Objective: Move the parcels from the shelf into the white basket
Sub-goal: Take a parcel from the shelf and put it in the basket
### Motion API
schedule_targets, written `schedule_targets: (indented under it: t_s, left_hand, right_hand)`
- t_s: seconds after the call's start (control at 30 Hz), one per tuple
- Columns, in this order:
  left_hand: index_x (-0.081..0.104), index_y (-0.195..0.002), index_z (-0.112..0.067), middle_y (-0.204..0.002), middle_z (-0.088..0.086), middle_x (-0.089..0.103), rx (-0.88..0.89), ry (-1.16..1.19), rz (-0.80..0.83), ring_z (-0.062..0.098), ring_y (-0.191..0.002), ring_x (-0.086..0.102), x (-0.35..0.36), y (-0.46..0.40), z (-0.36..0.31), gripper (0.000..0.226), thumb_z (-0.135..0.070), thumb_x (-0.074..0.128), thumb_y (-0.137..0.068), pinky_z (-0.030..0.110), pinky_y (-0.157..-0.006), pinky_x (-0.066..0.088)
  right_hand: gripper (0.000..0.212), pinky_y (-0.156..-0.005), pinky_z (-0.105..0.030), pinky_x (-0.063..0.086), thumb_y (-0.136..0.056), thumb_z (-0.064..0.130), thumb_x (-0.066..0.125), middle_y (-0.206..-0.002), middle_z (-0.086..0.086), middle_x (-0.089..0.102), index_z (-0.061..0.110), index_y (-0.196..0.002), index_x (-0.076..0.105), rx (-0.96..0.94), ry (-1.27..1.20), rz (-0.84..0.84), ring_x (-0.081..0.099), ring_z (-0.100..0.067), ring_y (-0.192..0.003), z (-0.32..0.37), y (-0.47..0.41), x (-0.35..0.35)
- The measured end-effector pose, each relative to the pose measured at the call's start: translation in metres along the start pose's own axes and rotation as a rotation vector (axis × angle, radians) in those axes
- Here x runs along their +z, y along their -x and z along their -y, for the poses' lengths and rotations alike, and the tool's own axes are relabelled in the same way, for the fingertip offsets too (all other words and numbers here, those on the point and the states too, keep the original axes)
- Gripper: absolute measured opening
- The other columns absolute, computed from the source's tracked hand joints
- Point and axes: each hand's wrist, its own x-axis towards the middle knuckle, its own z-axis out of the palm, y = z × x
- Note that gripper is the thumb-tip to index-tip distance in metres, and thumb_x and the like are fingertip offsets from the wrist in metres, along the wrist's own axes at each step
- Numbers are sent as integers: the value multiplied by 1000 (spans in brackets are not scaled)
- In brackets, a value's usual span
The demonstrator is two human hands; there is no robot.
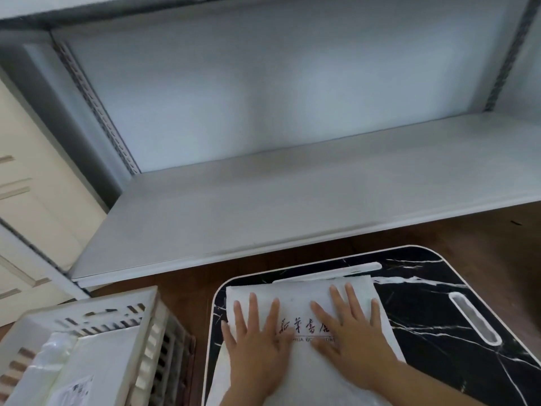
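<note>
left hand (257, 344): I see it bare, with no glove, ring or other marking showing; four fingers and the thumb are all in view, nails short.
right hand (351, 338): bare as well, no glove or ring that I can make out, nails short.
left wrist: uncovered, no watch, band or cuff before the picture's lower edge cuts it off.
right forearm (424, 388): uncovered from wrist back to the picture's lower edge, no sleeve visible.
</note>
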Motion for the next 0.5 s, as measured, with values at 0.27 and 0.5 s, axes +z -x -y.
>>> schedule_targets:
  t_s: [0.27,0.5]
  left_hand:
    - [42,-139,-42,-152,-5,37,170,-113,-17,31,-141,25,41,-23,-5,55,-58,37,-87,68,-102,14]
    - [40,-142,-41,-155,-4,30,168,-111,16,32,-143,22,57,-24,-5,57,-59,38,-88,72,-101,16]
  right_hand:
    - [58,-99,-67,17,-95,66,22,-156,-9,29,42,-146,31,-27,16,-90,21,-37,-142,3,-24,41]
    - [60,-96,-75,18,-93,68,24,-158,-9,23,41,-146,32,-52,5,-70,20,-39,-143,2,-27,46]
